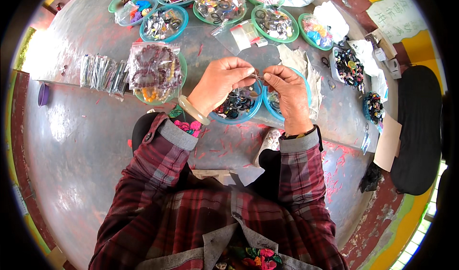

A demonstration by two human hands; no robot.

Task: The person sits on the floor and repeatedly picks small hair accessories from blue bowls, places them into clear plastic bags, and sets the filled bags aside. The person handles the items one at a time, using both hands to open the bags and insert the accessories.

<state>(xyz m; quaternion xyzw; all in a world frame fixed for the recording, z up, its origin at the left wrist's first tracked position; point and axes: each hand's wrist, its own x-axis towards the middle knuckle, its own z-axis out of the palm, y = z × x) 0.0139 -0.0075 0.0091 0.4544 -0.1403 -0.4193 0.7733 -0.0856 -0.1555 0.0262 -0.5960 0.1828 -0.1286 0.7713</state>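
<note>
My left hand [214, 86], with a pale bangle [193, 110] on its wrist, is closed in a pinch of thumb and forefinger. Facing it, my right hand [289, 94] pinches too, and the fingertips of both almost meet. Between them shows a thin, pale, strand-like bit [257, 76], too fine to name. Below the left hand stands a blue basin [239, 121] of dark, small looped pieces. Another blue basin [307, 90], partly hidden by my right hand, stands beside it on a crumpled grey cloth [313, 69].
Several basins of small bagged parts line the back, among them a blue one [145, 36] and a green one [295, 36]. At left lie bagged dark beads [155, 64] and a bundle of packets [100, 74]. A white tray [334, 69] of dark pieces and a black cushion [420, 131] are at right.
</note>
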